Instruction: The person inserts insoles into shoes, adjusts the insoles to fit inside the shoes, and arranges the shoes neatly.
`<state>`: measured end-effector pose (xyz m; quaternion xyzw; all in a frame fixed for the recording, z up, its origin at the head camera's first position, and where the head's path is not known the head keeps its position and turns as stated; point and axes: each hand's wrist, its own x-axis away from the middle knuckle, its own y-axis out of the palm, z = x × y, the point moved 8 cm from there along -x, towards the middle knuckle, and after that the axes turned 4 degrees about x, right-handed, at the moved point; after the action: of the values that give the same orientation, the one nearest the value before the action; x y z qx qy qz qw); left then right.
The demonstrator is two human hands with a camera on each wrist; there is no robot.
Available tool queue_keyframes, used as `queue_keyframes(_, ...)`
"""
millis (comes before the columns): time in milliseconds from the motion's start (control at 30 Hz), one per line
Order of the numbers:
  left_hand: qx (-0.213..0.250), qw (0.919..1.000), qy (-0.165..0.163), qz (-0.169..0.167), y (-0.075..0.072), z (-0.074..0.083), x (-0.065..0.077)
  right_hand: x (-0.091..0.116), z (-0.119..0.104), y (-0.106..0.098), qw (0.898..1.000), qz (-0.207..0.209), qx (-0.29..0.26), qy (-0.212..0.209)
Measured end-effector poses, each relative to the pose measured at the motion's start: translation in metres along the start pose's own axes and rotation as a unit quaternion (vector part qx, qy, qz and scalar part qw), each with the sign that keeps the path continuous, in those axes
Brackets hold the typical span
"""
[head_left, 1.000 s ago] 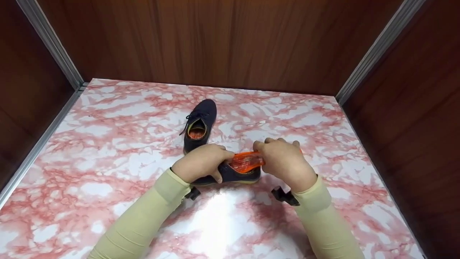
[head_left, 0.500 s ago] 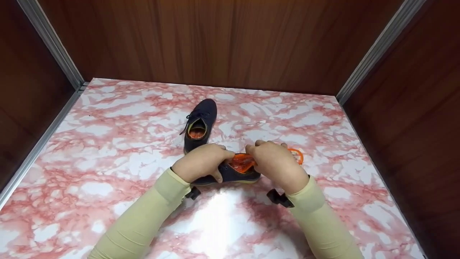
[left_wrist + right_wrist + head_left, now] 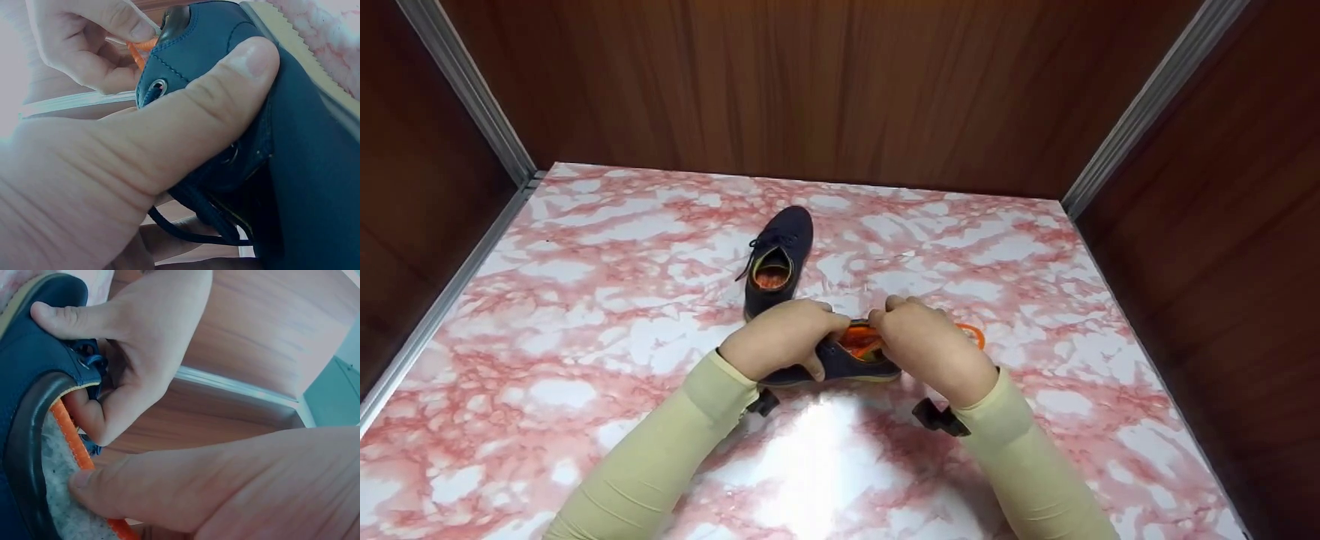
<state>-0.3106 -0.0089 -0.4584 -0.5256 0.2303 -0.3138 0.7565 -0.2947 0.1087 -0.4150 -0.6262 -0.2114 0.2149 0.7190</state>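
A dark navy lace-up shoe [image 3: 851, 369] lies crosswise on the tabletop, its toe pointing left. My left hand [image 3: 784, 339] grips it near the laces, the thumb pressed on its side in the left wrist view. In the right wrist view, one left finger hooks inside the shoe's collar. My right hand [image 3: 936, 346] pinches an orange-edged insole [image 3: 74, 439] with a fuzzy grey-white face. The insole's front part is inside the shoe opening, while its heel end sticks out right of the hand in the head view. Its front tip is hidden inside the shoe.
A second navy shoe [image 3: 789, 229] stands just behind the left hand, toe pointing away, with an orange-red lining inside. The red-and-white marbled tabletop [image 3: 585, 300] is bounded by brown wood-grain panels [image 3: 810, 90] at the back and both sides.
My right hand has moved left toward the shoe, sliding the insole further into its opening. The left hand and both shoes have stayed in place.
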Motion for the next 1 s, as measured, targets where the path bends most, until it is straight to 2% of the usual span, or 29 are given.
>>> queue_keyframes(400,-0.002,1.0000,0.002,0.003,0.001,-0.001,0.000,0.003,0.006,-0.005,1.000,-0.005,-0.016,-0.022)
queue_keyframes(700,-0.002,1.0000,0.001,0.004,-0.001,-0.001,0.001,0.008,0.017,-0.009,0.999,-0.033,-0.018,0.020)
queue_keyframes(1000,-0.002,1.0000,0.005,0.008,-0.001,0.000,0.001,0.008,0.022,-0.008,0.998,-0.042,-0.023,0.037)
